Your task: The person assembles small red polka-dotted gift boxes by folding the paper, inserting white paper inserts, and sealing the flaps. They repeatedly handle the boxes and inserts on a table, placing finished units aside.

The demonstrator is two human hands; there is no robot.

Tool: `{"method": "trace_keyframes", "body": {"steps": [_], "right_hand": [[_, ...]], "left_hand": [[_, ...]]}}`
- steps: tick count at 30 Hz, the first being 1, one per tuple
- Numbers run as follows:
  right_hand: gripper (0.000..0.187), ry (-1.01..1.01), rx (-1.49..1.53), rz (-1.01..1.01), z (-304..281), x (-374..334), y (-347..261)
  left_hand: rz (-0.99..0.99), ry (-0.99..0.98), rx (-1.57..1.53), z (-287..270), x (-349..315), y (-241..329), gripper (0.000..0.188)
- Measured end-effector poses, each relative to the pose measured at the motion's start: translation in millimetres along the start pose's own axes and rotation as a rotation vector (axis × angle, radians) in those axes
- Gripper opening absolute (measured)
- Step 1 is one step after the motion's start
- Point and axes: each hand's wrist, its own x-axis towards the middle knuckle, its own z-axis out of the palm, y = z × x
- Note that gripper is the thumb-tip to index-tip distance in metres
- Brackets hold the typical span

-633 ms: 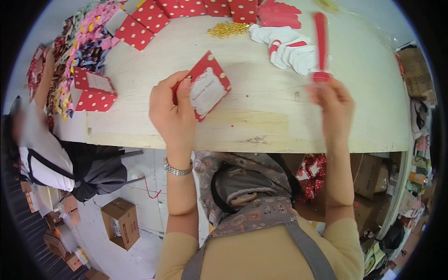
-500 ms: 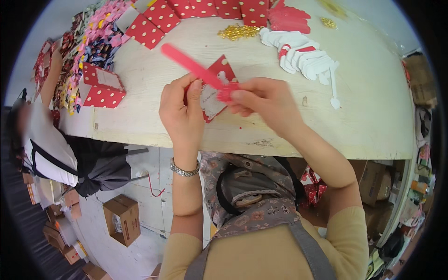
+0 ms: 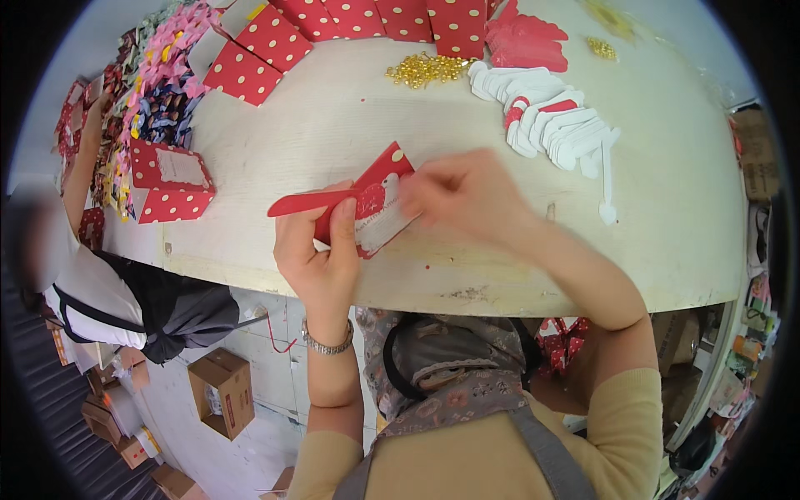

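Note:
My left hand (image 3: 317, 242) is closed on a small folded red card (image 3: 396, 158) with pale polka dots and a whitish label. A long red paper tag (image 3: 308, 202) lies across the card under the same hand's grip. One end of this tag juts out to the left; its wider patterned end rests over the card's face. My right hand (image 3: 475, 196), smeared by motion, is at the card's right edge, fingers bent toward it. Whether those fingers hold anything cannot be made out.
White paper tags (image 3: 550, 125) and red ones (image 3: 527, 42) lie at the right back, beside small gold pieces (image 3: 425, 71). Polka-dot cards (image 3: 242, 71) line the far edge; another card (image 3: 175, 179) stands left. Colourful bows (image 3: 167, 75) are heaped near a co-worker (image 3: 100, 275).
The red tag has gone from my right hand to my left, now lying across the card. My right hand has shifted slightly right, and the view has tilted so the table sits lower.

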Motion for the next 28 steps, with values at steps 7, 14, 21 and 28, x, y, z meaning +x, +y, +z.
{"method": "trace_keyframes", "body": {"steps": [7,14,21,28], "right_hand": [[0.017,0.473,-1.026,-0.663,-84.3,88.3,55.1],[0.012,0.327,-1.112,-0.630,-100.3,84.0,37.2],[0.016,0.243,-0.525,-1.026,1.9,6.9,-9.8],[0.019,0.206,-0.498,-0.950,8.7,13.2,-8.7]], "left_hand": [[-0.049,0.024,-0.218,6.4,1.1,0.3,0.011],[0.025,-0.035,-0.194,2.9,8.9,-8.0,0.014],[0.029,0.017,-0.308,8.2,4.2,-10.3,0.015],[0.127,-0.020,-0.196,5.3,3.4,-16.9,0.020]]}}
